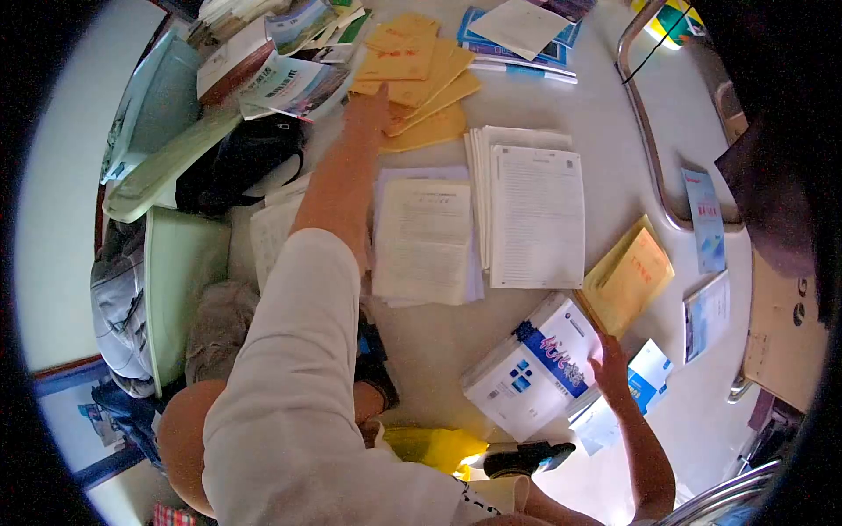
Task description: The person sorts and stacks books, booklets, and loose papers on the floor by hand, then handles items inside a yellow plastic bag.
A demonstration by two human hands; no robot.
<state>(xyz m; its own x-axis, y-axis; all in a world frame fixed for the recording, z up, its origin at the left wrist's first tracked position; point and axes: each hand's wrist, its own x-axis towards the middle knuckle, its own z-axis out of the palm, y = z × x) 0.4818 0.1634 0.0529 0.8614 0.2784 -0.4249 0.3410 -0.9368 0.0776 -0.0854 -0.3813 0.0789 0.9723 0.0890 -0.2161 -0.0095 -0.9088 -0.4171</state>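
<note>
My left hand point(368, 112) reaches far across the floor to a fanned pile of yellow-orange paper envelopes point(408, 61). One finger stretches out over the pile's lower left edge; the other fingers are hard to make out. Low on the right, my right hand point(610, 366) grips the right edge of a white-and-blue stack of books point(535, 368). Its fingertips come close to the lower corner of some orange-brown notebooks point(630, 276) with red print. Between the two hands lie printed papers point(425, 241) and a thicker stack of white printed sheets point(537, 215).
Booklets point(294, 83) and a black bag point(237, 162) crowd the upper left. Blue books point(526, 44) lie at the top. A metal tube frame point(645, 140), a blue leaflet point(704, 219) and a cardboard box point(781, 329) stand right. Something yellow point(430, 447) lies near my feet.
</note>
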